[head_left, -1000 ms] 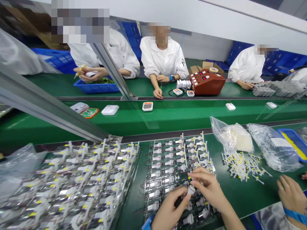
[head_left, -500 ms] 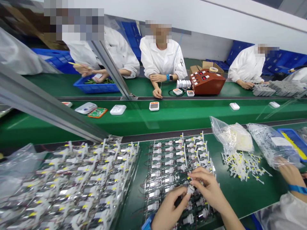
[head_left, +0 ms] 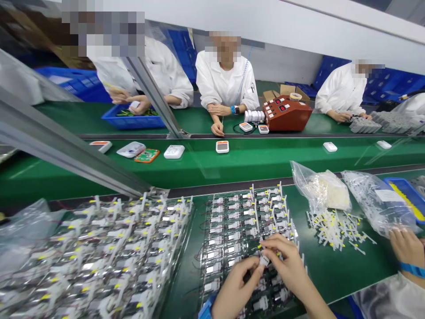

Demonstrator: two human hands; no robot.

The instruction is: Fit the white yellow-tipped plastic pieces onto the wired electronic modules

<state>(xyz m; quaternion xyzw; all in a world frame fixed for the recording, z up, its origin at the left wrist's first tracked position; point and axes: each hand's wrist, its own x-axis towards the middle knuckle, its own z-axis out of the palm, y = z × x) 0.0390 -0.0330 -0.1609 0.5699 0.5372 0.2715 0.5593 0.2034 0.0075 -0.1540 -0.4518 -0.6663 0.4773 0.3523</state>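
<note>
Plainly, little writing reads here: the white label (head_left: 388, 196) on a clear bag (head_left: 378, 215) is too small, and the red digits on the red-brown box (head_left: 288, 120) blur. Over a clear tray (head_left: 295, 230) of similar parts, the left hand (head_left: 237, 283) pinches a small white part (head_left: 264, 260), while the right hand's (head_left: 287, 261) thumb and forefinger close on a yellow-tipped piece (head_left: 260, 247) just above it. Loose yellow-tipped sticks (head_left: 335, 230) lie right of the tray; a co-worker's hand (head_left: 407, 246) rests by the bag. A slanting metal beam (head_left: 83, 146) blocks some of the green belt (head_left: 195, 164).
</note>
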